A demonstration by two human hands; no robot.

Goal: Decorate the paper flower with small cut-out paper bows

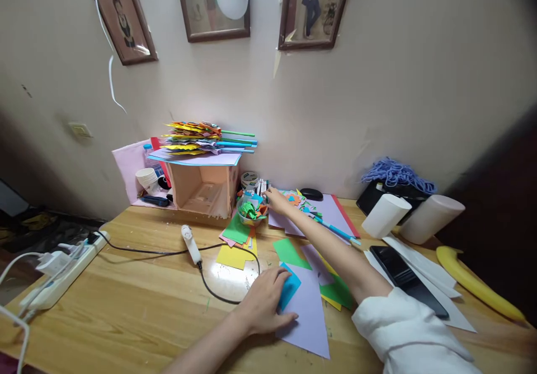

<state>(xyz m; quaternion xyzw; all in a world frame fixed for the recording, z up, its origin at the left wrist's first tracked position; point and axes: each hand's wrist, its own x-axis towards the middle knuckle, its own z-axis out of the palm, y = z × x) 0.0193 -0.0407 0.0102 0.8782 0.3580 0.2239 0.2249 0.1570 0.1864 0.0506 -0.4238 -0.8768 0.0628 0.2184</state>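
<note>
The left hand [266, 302] is lying open on a blue paper [292, 286] atop the lilac sheet [309, 321]. The right hand [277, 199] is reaching beside the scrap bowl [250, 213], its grip impossible to tell.

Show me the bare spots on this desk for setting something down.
Bare wood lies between the power strip and the black cord, and along the front edge left of the left hand. Crowded: paper sheets, scrap bowl, phone on the right.
</note>
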